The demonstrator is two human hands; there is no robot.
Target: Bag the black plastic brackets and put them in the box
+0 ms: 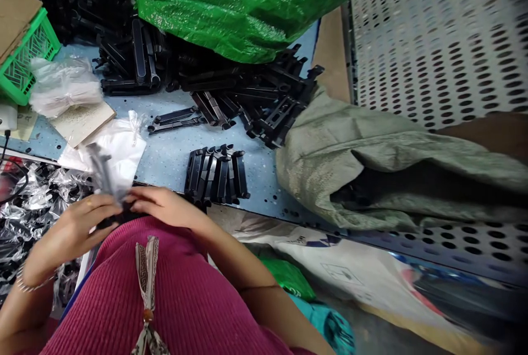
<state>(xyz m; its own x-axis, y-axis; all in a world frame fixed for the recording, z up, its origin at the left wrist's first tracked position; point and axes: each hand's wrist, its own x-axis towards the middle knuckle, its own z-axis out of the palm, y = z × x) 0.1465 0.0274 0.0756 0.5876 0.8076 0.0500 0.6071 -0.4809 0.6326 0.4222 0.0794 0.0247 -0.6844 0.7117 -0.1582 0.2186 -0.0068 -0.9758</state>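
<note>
A black plastic bracket-like part in a clear plastic bag [103, 170] stands tilted in front of my body, smeared by motion. My left hand [88, 220] is closed around its lower end, thumb below and fingers above. From the other side, the bent fingers of my right hand [163, 206] close on the lower end of the bag; their exact grip is partly hidden. Just beyond my hands lies a stack of white plastic bags [124, 146] on the blue table [165, 170]. To the right, a neat row of black plastic parts [216, 173] sits at the table's edge.
Loose black parts [256, 96] are heaped behind the row, under a green sack [256, 8]. A grey-green sack [322, 146] lies open at right. Bagged parts [41, 195] fill the lower left. A green basket [28, 63] and tied clear bags [68, 88] stand at far left.
</note>
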